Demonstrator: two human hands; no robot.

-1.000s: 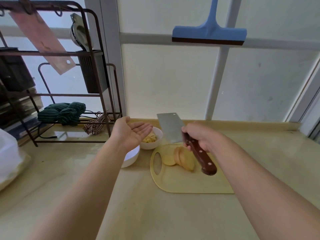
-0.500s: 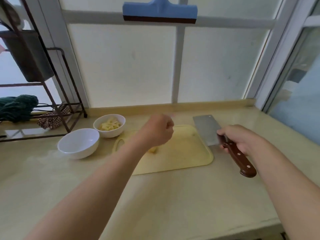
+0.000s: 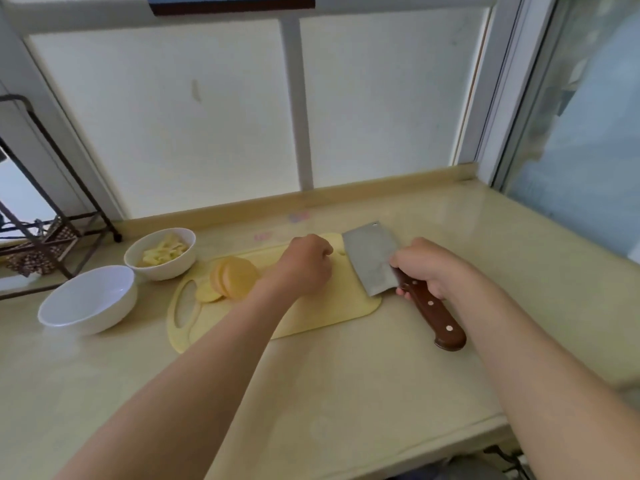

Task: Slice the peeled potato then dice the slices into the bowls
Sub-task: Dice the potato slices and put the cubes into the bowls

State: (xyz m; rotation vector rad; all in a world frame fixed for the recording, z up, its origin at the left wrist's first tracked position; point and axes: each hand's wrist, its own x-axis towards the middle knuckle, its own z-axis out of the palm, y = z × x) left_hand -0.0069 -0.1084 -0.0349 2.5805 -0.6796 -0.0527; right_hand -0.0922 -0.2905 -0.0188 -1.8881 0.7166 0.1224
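Note:
A stack of round potato slices [image 3: 232, 278] leans on the left part of the pale yellow cutting board [image 3: 332, 306]. My left hand [image 3: 304, 265] hovers over the board's middle, fingers curled into a fist; what lies under it is hidden. My right hand [image 3: 424, 268] grips the brown handle of a cleaver [image 3: 372, 259], whose blade rests over the board's right end. A small white bowl [image 3: 160, 254] with diced potato stands behind the board's left end. A larger empty white bowl [image 3: 88, 299] sits further left.
A dark metal rack [image 3: 45, 216] stands at the far left on the beige counter [image 3: 346, 393]. A frosted window wall runs along the back, and a glass pane at the right. The counter's front edge is near at lower right.
My left hand left the bowls, curled up and came over the board's middle. The cleaver moved from beside the board to over its right end. The view tilted down and right.

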